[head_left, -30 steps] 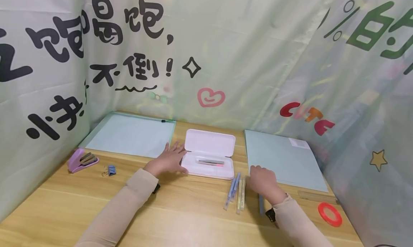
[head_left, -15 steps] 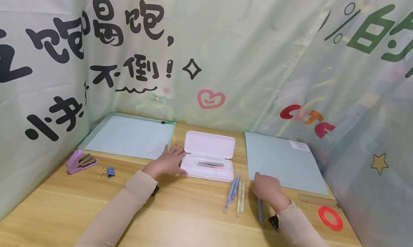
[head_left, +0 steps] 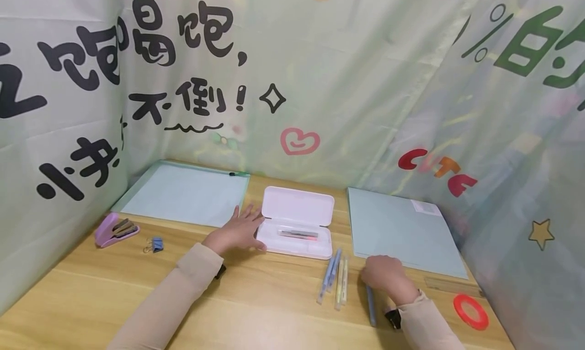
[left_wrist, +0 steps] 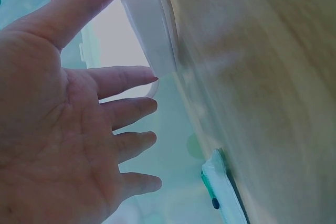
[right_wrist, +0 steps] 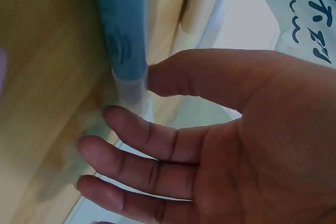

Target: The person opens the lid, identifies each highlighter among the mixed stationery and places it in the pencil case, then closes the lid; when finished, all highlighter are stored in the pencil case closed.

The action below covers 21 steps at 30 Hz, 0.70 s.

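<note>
My left hand (head_left: 235, 230) has its fingers spread at the left side of a white pencil case (head_left: 294, 248), whose lid stands up. In the left wrist view, the thumb and index fingertip touch the wall of the pencil case (left_wrist: 152, 19). A few slim pens (head_left: 298, 234) lie inside it. Farther right, my right hand (head_left: 386, 276) pinches the far end of a blue pen (head_left: 371, 307) low over the table. The right wrist view has thumb and index finger at the clear tip of this blue pen (right_wrist: 123, 30), with the other fingers loosely bent.
Blue pens (head_left: 326, 279) and yellow pens (head_left: 341, 286) lie between the hands. Blue-green folders (head_left: 183, 195) (head_left: 407, 230) lie behind. A purple stapler-like case (head_left: 111, 230) and blue binder clip (head_left: 156, 244) sit left; a ruler (head_left: 450, 285) and red ring (head_left: 470, 312) right.
My right hand has moved away from the yellow pens, right and toward me, and the blue pen has slid a little toward me. The left hand has stayed at the pencil case.
</note>
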{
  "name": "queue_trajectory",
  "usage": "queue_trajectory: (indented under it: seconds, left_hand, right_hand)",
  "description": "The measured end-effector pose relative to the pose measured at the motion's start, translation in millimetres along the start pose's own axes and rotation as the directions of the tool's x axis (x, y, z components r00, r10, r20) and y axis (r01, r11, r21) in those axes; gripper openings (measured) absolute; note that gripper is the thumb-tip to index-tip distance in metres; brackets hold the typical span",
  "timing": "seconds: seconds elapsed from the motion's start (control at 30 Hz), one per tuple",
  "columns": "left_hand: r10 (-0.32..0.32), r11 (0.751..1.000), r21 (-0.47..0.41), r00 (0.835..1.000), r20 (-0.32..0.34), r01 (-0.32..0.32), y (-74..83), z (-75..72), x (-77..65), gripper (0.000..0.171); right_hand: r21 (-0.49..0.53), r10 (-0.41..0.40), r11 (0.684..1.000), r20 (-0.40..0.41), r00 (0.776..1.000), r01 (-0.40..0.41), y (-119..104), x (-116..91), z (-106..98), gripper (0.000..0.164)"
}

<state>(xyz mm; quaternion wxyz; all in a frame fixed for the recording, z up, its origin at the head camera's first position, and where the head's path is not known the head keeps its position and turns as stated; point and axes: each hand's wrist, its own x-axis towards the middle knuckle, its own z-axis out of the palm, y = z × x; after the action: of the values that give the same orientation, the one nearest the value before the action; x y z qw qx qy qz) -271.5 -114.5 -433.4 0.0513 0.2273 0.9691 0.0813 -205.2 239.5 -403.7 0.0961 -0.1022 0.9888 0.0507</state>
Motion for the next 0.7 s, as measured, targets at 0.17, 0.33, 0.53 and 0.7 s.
queue_trajectory:
  seconds: [0.17, 0.33, 0.53, 0.7]
  left_hand:
    - [0.0, 1.0, -0.009, 1.0, 0.004, 0.0, -0.5, -0.4, -1.1, 0.094]
    - [-0.003, 1.0, 0.005, 1.0, 0.009, 0.003, -1.5, 2.0, -0.8, 0.096]
    - [-0.002, 1.0, -0.006, 1.0, 0.007, 0.002, -1.1, 3.5, -2.6, 0.095]
    - [0.0, 1.0, -0.005, 1.0, -0.003, 0.0, -0.6, 0.5, -2.5, 0.094]
  right_hand:
    - [-0.004, -0.033, 0.999, -0.056, 0.998, 0.033, -4, 3, 6, 0.029]
    - [-0.005, -0.056, 0.998, -0.131, 0.99, 0.056, -8, 10, 4, 0.024]
    - [-0.035, -0.107, 0.994, -0.253, 0.961, 0.101, -19, 22, -4, 0.025]
    - [-0.068, -0.175, 0.984, -0.325, 0.929, 0.162, -36, 34, -18, 0.021]
